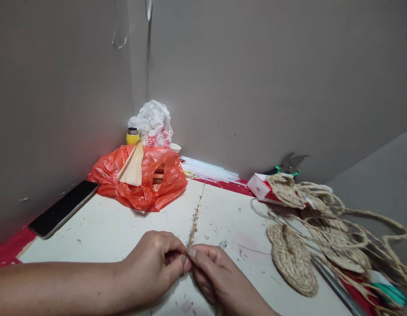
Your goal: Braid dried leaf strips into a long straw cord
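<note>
Both hands meet low in the middle of the head view, over the white tabletop [124, 228]. My left hand [157, 263] is closed in a pinch, its fingertips touching those of my right hand. Also pinched closed is my right hand [216, 272], at the near end of a thin, rough, tan strand [196, 219]. The strand runs away from the fingertips across the board, with short frayed bits along it. Whatever lies between the left fingertips is too small to make out.
A red plastic bag [147, 193] with a dried husk [133, 166] lies behind, a black phone [65, 208] at left. White sticks [210, 169] line the back. Coiled rope soles [290, 259], loose cord, a box [261, 186] and green-handled pliers [289, 166] crowd the right.
</note>
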Available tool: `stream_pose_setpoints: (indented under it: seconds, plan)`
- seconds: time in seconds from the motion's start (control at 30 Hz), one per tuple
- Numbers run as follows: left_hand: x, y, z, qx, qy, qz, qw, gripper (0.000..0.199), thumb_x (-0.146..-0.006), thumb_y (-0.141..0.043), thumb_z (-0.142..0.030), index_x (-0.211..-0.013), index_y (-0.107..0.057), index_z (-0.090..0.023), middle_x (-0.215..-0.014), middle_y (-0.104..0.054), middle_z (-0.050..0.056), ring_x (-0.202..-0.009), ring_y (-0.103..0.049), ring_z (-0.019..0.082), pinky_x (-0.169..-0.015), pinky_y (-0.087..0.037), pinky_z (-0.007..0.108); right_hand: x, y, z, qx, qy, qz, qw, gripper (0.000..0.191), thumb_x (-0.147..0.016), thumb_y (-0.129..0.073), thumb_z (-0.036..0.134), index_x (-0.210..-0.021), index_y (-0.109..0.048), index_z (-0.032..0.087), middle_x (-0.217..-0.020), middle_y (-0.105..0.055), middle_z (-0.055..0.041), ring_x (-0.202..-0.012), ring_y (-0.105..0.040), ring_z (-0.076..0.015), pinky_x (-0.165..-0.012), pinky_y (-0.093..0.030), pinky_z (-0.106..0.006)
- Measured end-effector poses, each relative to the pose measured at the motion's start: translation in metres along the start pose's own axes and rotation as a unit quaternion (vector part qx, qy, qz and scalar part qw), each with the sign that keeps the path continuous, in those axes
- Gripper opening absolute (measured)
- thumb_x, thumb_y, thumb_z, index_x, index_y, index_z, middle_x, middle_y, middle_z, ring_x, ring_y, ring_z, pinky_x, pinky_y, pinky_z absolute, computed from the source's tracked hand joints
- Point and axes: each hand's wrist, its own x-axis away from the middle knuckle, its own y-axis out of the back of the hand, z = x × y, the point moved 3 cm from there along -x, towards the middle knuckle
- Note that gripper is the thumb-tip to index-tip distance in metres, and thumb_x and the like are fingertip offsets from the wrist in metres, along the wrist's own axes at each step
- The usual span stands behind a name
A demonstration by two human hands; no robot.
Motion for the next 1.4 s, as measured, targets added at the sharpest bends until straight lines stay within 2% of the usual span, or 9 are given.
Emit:
stream_pose_setpoints:
  seconds: [0.17, 0.27, 0.33, 0.47, 0.63, 0.73, 1.0, 1.2, 1.4]
  plan:
    - [0.0, 0.002, -0.003, 0.027, 0.003, 0.02, 0.999, 0.023, -0.077, -0.047, -0.014, -0.076, -0.07, -0.016, -0.07, -0.065, 0.001, -0.064, -0.056, 0.011, -0.063, -0.041, 0.02, -0.002, 0.003, 0.0, 0.037, 0.001, -0.006, 0.999, 0.04, -0.08, -0.057, 0.05, -0.064, -0.056, 0.014, -0.038, -0.03, 0.0103, -0.035, -0.02, -0.0038, -0.039, -0.011, -0.021]
    - [-0.009, 0.008, 0.004, 0.049, 0.016, -0.013, 0.999, 0.022, -0.075, -0.048, -0.014, -0.084, -0.067, -0.015, -0.075, -0.063, 0.001, -0.069, -0.055, 0.012, -0.066, -0.041, 0.021, -0.002, 0.004, -0.002, 0.036, 0.0, -0.009, 0.999, 0.04, -0.081, -0.055, 0.05, -0.064, -0.057, 0.014, -0.038, -0.029, 0.0107, -0.034, -0.018, -0.0038, -0.039, -0.01, -0.021]
    - [-0.017, 0.011, 0.011, 0.073, 0.049, -0.005, 0.996, 0.022, -0.075, -0.05, -0.017, -0.09, -0.065, -0.013, -0.074, -0.06, 0.001, -0.068, -0.053, 0.012, -0.064, -0.04, 0.021, -0.002, 0.004, -0.003, 0.031, -0.005, -0.006, 0.999, 0.04, -0.082, -0.054, 0.05, -0.064, -0.057, 0.014, -0.037, -0.029, 0.0106, -0.034, -0.018, -0.0039, -0.039, -0.009, -0.021]
    - [-0.026, 0.01, 0.02, 0.142, 0.125, 0.123, 0.974, 0.023, -0.076, -0.051, -0.026, -0.09, -0.064, -0.012, -0.065, -0.053, -0.003, -0.059, -0.044, 0.009, -0.056, -0.035, 0.019, -0.002, 0.004, -0.005, 0.018, -0.012, -0.004, 1.0, 0.04, -0.082, -0.054, 0.05, -0.065, -0.056, 0.014, -0.038, -0.029, 0.0106, -0.034, -0.017, -0.0038, -0.038, -0.009, -0.021]
    - [-0.026, 0.011, 0.018, 0.144, 0.104, 0.199, 0.964, 0.025, -0.079, -0.05, -0.028, -0.09, -0.067, -0.015, -0.07, -0.058, -0.002, -0.062, -0.045, 0.009, -0.061, -0.036, 0.019, -0.002, 0.005, -0.006, 0.005, -0.016, -0.001, 1.0, 0.04, -0.083, -0.054, 0.051, -0.066, -0.057, 0.014, -0.039, -0.028, 0.0107, -0.035, -0.016, -0.0038, -0.038, -0.009, -0.021]
    - [-0.025, 0.01, 0.019, 0.136, 0.099, 0.227, 0.959, 0.024, -0.077, -0.049, -0.026, -0.087, -0.068, -0.015, -0.066, -0.056, -0.003, -0.057, -0.04, 0.008, -0.057, -0.034, 0.019, -0.002, 0.005, -0.006, 0.009, -0.012, -0.001, 1.0, 0.04, -0.084, -0.052, 0.05, -0.066, -0.056, 0.014, -0.039, -0.027, 0.0105, -0.036, -0.016, -0.0042, -0.038, -0.009, -0.021]
    - [-0.029, 0.021, 0.013, 0.119, 0.119, 0.199, 0.965, 0.022, -0.075, -0.053, -0.027, -0.084, -0.069, -0.014, -0.055, -0.049, -0.004, -0.048, -0.039, 0.007, -0.047, -0.03, 0.019, -0.001, 0.005, 0.001, 0.118, 0.007, -0.036, 0.992, 0.035, -0.084, -0.053, 0.041, -0.06, -0.058, 0.015, -0.041, -0.03, 0.008, -0.04, -0.022, -0.0061, -0.042, -0.015, -0.022]
    - [-0.016, 0.008, -0.004, 0.286, 0.226, 0.24, 0.9, 0.021, -0.076, -0.051, -0.031, -0.078, -0.062, -0.013, -0.05, -0.055, 0.0, -0.036, -0.045, 0.008, -0.041, -0.034, 0.019, -0.002, 0.001, 0.004, 0.103, 0.033, -0.042, 0.993, 0.037, -0.079, -0.058, 0.043, -0.056, -0.055, 0.015, -0.043, -0.033, 0.0069, -0.043, -0.025, -0.0064, -0.044, -0.018, -0.022]
    - [0.007, -0.021, -0.002, 0.341, 0.227, 0.127, 0.903, 0.045, -0.081, -0.053, -0.04, -0.115, -0.048, -0.011, -0.047, -0.055, -0.002, -0.037, -0.048, 0.011, -0.042, -0.041, 0.022, 0.001, -0.005, -0.006, -0.046, -0.029, -0.007, 0.998, 0.042, -0.078, -0.058, 0.051, -0.057, -0.04, 0.019, -0.038, -0.026, 0.0115, -0.034, -0.013, -0.0031, -0.037, -0.008, -0.021]
